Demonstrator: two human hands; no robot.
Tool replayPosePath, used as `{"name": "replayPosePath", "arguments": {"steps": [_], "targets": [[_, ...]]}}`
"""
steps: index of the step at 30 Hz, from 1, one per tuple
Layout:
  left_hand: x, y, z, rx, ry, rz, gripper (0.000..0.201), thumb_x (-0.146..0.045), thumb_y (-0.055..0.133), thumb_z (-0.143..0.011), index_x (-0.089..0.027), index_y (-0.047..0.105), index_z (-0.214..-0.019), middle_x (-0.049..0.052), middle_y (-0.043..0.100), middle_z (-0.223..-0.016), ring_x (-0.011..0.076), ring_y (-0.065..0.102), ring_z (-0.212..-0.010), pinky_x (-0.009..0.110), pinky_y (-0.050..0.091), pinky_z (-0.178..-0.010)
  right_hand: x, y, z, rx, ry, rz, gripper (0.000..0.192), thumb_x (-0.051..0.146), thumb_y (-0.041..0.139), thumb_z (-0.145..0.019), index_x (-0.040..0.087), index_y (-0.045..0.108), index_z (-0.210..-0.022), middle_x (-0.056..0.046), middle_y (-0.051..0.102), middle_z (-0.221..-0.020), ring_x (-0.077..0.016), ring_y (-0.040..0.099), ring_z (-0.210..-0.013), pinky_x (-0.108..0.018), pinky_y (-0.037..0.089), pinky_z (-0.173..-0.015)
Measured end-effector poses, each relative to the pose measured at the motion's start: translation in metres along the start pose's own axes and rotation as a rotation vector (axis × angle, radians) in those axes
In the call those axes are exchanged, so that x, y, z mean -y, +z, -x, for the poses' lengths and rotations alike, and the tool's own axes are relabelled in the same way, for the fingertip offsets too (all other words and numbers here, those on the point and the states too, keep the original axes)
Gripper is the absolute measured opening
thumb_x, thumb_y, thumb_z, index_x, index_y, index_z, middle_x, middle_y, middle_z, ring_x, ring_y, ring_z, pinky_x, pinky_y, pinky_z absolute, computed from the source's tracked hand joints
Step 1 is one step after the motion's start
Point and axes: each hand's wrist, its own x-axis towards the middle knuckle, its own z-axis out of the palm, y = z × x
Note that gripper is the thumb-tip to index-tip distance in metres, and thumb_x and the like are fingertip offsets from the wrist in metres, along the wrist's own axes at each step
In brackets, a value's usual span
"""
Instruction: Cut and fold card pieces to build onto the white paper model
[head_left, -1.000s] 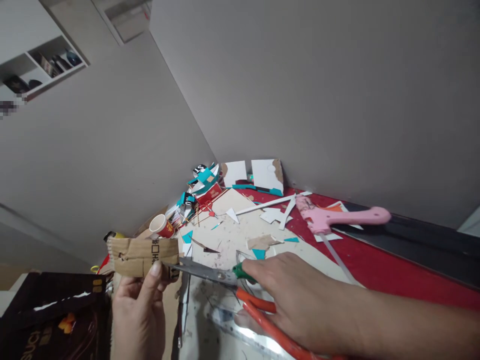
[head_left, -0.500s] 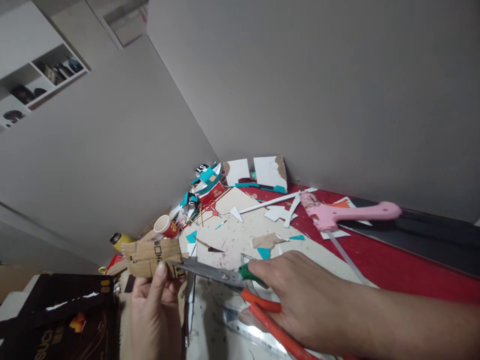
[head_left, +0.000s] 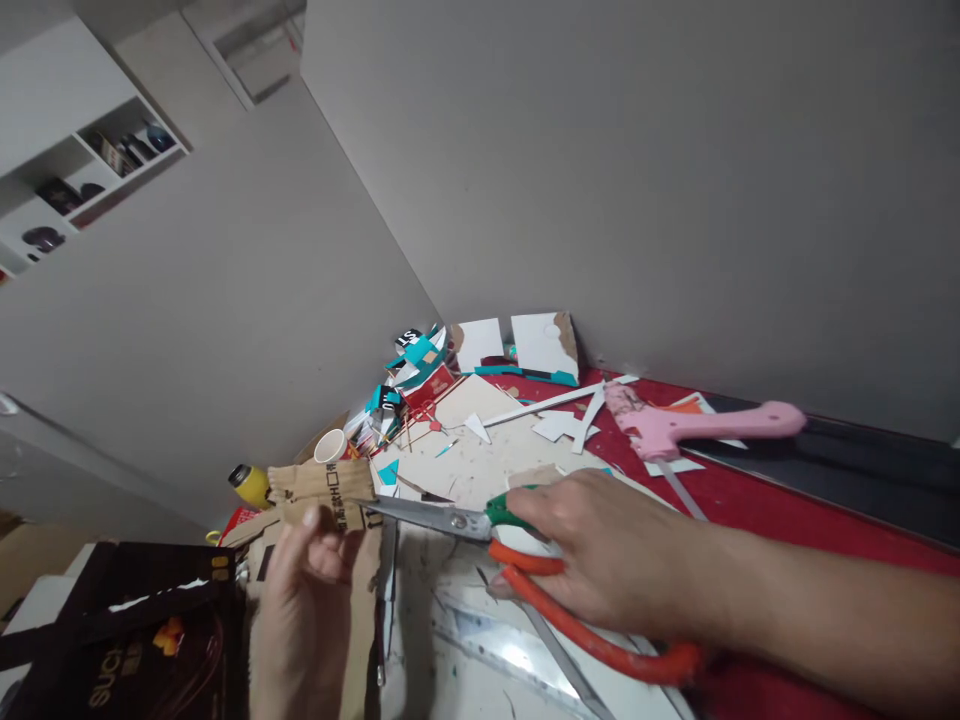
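In the head view, the left hand point(head_left: 304, 600) pinched a brown cardboard strip point(head_left: 324, 492) above the cluttered table point(head_left: 750, 510). The right hand point(head_left: 607, 560) gripped orange-handled scissors point(head_left: 480, 525), blade tips touching the strip's right edge.

The one camera sits on my head and looks forward and down, tilted hard so the surface point(head_left: 750, 520) slopes up to the right. It is close to my left hand point(head_left: 300, 610) and right hand point(head_left: 607, 560) at the bottom edge, while grey wall point(head_left: 600, 180) fills the upper half and a shelf point(head_left: 82, 170) shows far off top left.
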Motion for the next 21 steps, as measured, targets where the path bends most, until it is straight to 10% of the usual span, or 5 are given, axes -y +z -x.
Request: {"name": "replayPosePath", "arguments": {"steps": [6,11,21], "targets": [[-0.026,-0.02,-0.028,0.047,0.44,-0.519,0.044,-0.033,0.071,-0.076,-0.031,0.06,-0.118,0.002,0.058,-0.127,0.0195,0.049,-0.122,0.031,0.039,-0.101,-0.01,-0.013,-0.007,0.018,-0.065,0.128,0.031,0.046,0.061,-0.079,0.018,0.056,-0.068,-0.004,0.066,-0.062,-0.0191,0.059,-0.052,-0.027,0.022,-0.049],[-0.036,-0.031,-0.024,0.43,0.332,-1.093,0.031,-0.034,0.077,-0.068,-0.021,0.069,-0.096,0.006,0.067,-0.094,0.0246,0.058,-0.097,0.032,0.044,-0.086,-0.011,-0.013,-0.007,-0.013,-0.138,0.179,0.03,0.045,0.061,-0.077,0.018,0.055,-0.066,-0.004,0.064,-0.061,-0.0184,0.057,-0.051,-0.027,0.02,-0.049],[-0.042,-0.029,-0.014,0.589,0.281,-1.065,0.02,-0.027,0.077,-0.069,-0.019,0.061,-0.059,-0.001,0.052,-0.061,0.0138,0.044,-0.059,0.023,0.032,-0.051,-0.009,-0.015,-0.007,0.012,-0.13,0.16,0.023,0.039,0.064,-0.075,0.019,0.055,-0.068,-0.004,0.063,-0.066,-0.0201,0.057,-0.059,-0.028,0.029,-0.052]]}}
